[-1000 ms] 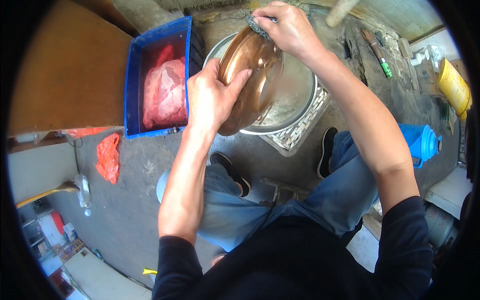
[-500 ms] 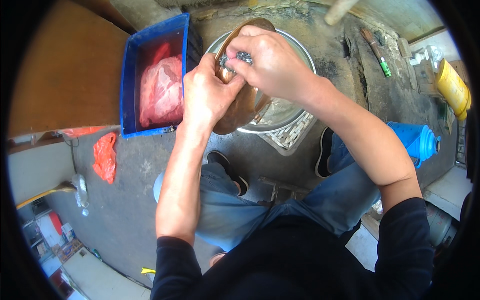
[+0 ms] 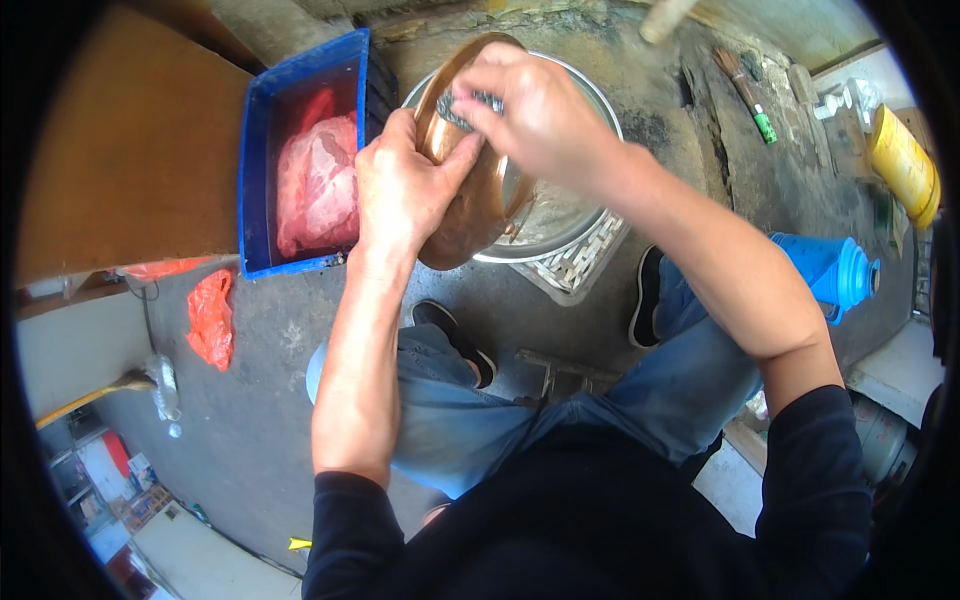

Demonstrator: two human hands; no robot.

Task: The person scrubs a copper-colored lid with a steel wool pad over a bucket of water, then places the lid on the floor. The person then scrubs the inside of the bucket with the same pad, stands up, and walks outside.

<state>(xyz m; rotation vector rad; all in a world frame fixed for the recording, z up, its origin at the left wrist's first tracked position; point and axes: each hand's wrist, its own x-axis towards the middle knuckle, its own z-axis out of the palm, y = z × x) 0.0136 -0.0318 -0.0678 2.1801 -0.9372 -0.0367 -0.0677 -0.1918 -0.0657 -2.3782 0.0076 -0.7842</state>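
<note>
A copper-brown round metal pan (image 3: 468, 222) is held tilted on its side above a large silver metal basin (image 3: 590, 232). My left hand (image 3: 402, 190) grips the pan at its left edge, thumb across the near face. In my right hand (image 3: 540, 112) a grey metal scouring pad (image 3: 452, 108) is pinched against the upper part of the pan; the hand is slightly blurred. Behind my hands and the pan, much of the basin is hidden. Left of it stands a blue plastic crate (image 3: 300, 268) holding a large piece of raw meat (image 3: 320, 190) in reddish liquid.
Under the basin is a white slatted basket (image 3: 572, 275). A blue jug-like container (image 3: 845, 280) stands to my right, near a yellow container (image 3: 900, 165). A brush (image 3: 745, 95) lies at the far right. An orange-red plastic bag (image 3: 210, 318) and a clear bottle (image 3: 163, 385) lie left.
My right hand and the scouring pad have shifted slightly on the pan. The pan shows a little more of its face, and the whole view has moved slightly.
</note>
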